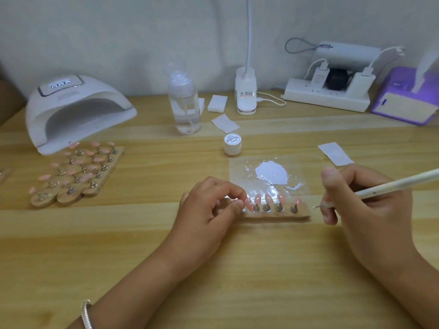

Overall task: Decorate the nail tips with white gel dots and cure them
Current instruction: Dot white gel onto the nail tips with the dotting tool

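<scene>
**Visitor:** What can be read from your head view?

**Me:** Little. The lid of the small white gel jar (232, 140) carries a script word that looks like "Painted". The curing lamp (76, 110) at far left has a lit display and faint lettering beginning "SUN"; I cannot read the rest. The sticker on the desk-lamp base (246, 96) is too small to read.

**Visitor:** And your fingers?

**Me:** My left hand (209, 205) is curled over the left end of the wooden strip (280, 216), with thumb and forefinger closed on it just beside the leftmost of the pink nail tips (268, 200). The tips stand in a row on the strip, in the middle of the tabletop (213, 269). My right hand (356, 198) grips the white dotting pen (392, 184). Its metal point is aimed at the strip's right end, near but apart.

**Visitor:** Room to move?

**Me:** Bare wood runs from the strip to the near edge, between my forearms. Behind the strip, the clear palette film (240, 184) with the white gel blob (272, 173) lies just beside it. More tips on wooden boards (76, 174) sit at the lamp's mouth.
</scene>
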Motion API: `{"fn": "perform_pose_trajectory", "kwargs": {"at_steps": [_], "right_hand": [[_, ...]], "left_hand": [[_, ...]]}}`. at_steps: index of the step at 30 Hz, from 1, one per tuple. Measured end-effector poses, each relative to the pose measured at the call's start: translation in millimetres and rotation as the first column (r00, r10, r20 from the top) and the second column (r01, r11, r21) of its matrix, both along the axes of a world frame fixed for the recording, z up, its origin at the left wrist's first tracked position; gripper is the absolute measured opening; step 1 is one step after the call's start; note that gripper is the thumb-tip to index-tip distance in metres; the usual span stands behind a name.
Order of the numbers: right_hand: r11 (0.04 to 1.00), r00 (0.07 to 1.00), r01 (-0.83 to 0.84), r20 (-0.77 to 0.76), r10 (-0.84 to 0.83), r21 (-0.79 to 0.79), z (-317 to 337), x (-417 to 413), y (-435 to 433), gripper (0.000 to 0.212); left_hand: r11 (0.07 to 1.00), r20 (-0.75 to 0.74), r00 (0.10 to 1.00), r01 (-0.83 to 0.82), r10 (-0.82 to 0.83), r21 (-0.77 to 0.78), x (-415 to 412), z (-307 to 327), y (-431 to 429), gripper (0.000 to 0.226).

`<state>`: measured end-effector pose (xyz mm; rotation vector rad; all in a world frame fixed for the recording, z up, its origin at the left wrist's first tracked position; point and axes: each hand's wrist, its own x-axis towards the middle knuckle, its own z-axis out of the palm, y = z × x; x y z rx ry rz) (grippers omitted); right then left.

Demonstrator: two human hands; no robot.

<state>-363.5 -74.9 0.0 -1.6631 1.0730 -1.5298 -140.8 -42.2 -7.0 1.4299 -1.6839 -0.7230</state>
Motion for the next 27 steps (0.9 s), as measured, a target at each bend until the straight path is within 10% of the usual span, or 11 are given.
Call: {"fn": "perform_pose_trajectory", "kwargs": {"at_steps": [27], "right_hand": [[0.999, 0.999, 0.006, -0.045, -0.005, 0.033, -2.9, 2.1, 1.4, 0.046]], "left_hand": [[1.000, 0.001, 1.000, -0.015, 0.015, -0.018, 0.5, -1.9, 0.6, 0.008]]}}
